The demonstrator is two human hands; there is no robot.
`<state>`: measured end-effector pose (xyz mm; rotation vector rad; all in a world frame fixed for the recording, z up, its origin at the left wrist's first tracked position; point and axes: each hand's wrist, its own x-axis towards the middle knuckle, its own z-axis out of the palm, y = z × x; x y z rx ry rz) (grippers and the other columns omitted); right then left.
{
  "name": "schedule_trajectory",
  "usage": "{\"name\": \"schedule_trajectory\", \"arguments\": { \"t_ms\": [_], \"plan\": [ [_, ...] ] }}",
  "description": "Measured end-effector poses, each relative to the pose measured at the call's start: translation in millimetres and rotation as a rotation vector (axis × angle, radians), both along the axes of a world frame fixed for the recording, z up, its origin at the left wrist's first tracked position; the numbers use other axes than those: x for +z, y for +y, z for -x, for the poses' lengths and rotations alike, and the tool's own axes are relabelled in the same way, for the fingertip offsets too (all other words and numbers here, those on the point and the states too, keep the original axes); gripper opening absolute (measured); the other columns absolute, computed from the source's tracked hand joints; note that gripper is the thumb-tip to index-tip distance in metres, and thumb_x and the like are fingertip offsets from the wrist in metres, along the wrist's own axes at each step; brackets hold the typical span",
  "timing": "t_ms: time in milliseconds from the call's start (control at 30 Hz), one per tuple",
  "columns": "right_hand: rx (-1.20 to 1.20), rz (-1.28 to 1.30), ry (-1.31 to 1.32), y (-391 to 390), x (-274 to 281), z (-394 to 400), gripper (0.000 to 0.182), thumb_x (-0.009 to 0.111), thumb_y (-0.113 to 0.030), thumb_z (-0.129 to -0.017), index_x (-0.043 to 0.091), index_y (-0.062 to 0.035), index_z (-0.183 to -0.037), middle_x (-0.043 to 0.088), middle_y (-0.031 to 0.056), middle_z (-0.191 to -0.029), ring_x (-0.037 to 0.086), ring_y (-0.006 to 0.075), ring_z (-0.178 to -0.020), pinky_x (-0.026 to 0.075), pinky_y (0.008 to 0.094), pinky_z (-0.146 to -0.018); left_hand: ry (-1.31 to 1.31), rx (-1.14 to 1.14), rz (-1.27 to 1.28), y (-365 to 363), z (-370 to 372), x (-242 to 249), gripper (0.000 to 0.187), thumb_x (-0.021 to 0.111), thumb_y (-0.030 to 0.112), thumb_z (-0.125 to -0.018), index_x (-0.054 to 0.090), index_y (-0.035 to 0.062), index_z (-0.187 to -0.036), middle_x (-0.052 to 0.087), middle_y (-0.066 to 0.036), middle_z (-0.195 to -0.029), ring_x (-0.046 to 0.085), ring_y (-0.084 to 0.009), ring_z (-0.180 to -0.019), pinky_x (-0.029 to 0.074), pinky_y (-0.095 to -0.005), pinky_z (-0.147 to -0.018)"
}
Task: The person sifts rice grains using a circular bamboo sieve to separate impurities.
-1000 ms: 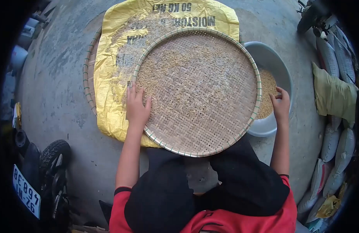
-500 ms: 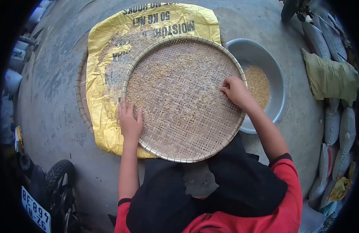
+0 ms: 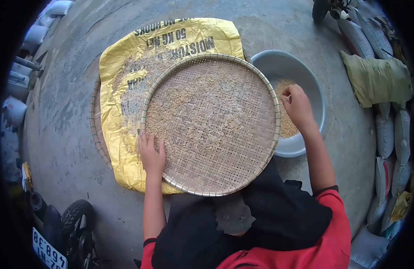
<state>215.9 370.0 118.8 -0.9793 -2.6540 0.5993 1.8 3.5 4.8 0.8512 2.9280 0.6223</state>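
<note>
sieve tray (image 3: 211, 125): on yellow sack (image 3: 122, 89), floor | left hand (image 3: 151, 154) flat, fingers spread on near rim | right hand (image 3: 297, 104) pinched shut over grey basin (image 3: 305, 76), contents unclear | tray likely light, stiff; grip rim; grain (image 3: 189, 103) spills easily

The left hand (image 3: 152, 154) lies flat, palm down, fingers together and pointing away from the body, its bare forearm running straight back. The right hand (image 3: 298, 106) is raised with fingers curled into a loose pinch, wrist bent, forearm angled outward from a red sleeve
</note>
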Motion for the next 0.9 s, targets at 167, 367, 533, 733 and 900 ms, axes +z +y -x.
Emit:
{"name": "schedule_trajectory", "arguments": {
  "t_ms": [167,367,533,733,900],
  "plan": [
    [-0.134,0.105,-0.014,8,-18,-22,0.02,0.062,-0.017,-0.084,0.057,0.0008,-0.092,0.059,0.0146,-0.089,0.059,0.0282,-0.076,0.047,0.0363,-0.068,-0.012,0.01,-0.018,1,-1,1,0.041,0.058,0.024,-0.085,0.056,0.0002,-0.118,0.031,-0.019,-0.143,0.028,-0.0407,-0.131,0.027,-0.0449,-0.107],
    [-0.08,0.415,0.091,-11,-53,-7,0.034,0.053,-0.03,-0.09,0.057,0.0036,-0.096,0.061,0.0174,-0.082,0.058,0.0282,-0.074,0.045,0.0389,-0.071,-0.056,0.073,-0.231,-1,2,-5,0.051,0.057,0.018,-0.085,0.043,0.0017,-0.131,0.032,-0.024,-0.141,0.029,-0.0415,-0.13,0.027,-0.0454,-0.106],
    [-0.066,0.496,0.186,-5,-74,-5,0.036,0.049,-0.032,-0.092,0.056,0.0035,-0.096,0.061,0.0146,-0.082,0.057,0.0232,-0.076,0.044,0.0361,-0.071,0.008,0.175,-0.321,-8,0,2,0.061,0.057,0.007,-0.083,0.031,0.0025,-0.138,0.042,-0.026,-0.131,0.041,-0.0379,-0.123,0.034,-0.0421,-0.102],
    [0.01,0.527,0.187,16,-100,0,0.037,0.048,-0.033,-0.092,0.056,0.0032,-0.098,0.059,0.0124,-0.08,0.055,0.0215,-0.075,0.044,0.0339,-0.07,-0.463,0.406,-0.695,-16,11,39,0.062,0.057,-0.002,-0.082,0.03,0.0024,-0.138,0.059,-0.018,-0.107,0.06,-0.0177,-0.084,0.048,-0.0268,-0.068],
    [-0.106,0.475,0.13,7,-106,6,0.038,0.044,-0.032,-0.093,0.056,0.0035,-0.099,0.06,0.0141,-0.084,0.056,0.024,-0.078,0.044,0.0366,-0.074,-0.359,0.199,-0.973,-34,3,73,0.053,0.055,-0.002,-0.084,0.036,-0.0001,-0.134,0.058,-0.017,-0.109,0.058,-0.0137,-0.08,0.047,-0.0238,-0.068]
  ]
}}
